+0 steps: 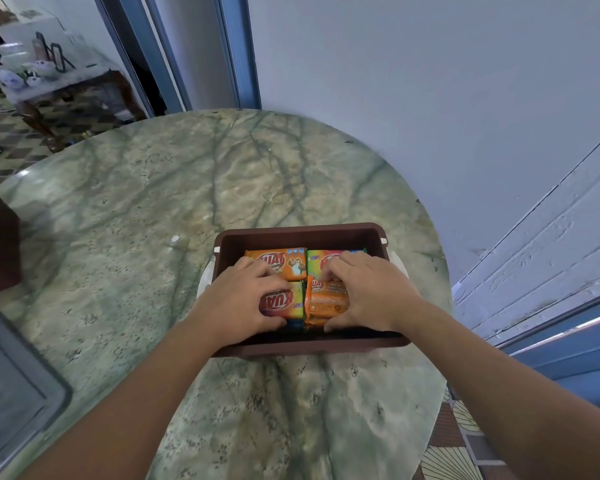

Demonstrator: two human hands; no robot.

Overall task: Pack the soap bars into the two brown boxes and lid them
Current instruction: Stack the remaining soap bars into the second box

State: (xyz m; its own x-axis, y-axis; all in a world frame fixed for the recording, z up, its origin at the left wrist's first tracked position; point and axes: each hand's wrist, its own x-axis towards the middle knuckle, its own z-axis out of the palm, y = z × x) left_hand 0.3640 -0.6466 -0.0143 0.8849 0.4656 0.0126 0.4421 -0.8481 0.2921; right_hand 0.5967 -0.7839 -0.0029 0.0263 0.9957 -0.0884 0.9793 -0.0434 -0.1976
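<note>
Even, cool daylight, moderately bright; soft shadows on the table [146, 209], small glare spot at its left rim. Strong wide-angle bending at edges. Slight motion blur overall, background room upper left soft, wall [430, 81] washed bluish.

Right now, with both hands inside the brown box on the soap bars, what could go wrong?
1. The right hand grips an orange soap bar that stands tilted above its neighbours; if it stays raised, a lid may not close.
2. The brown box sits close to the marble table's right edge, so a hard push could slide it towards that edge.
3. The left hand covers a bar, so its seating is hidden.
</note>
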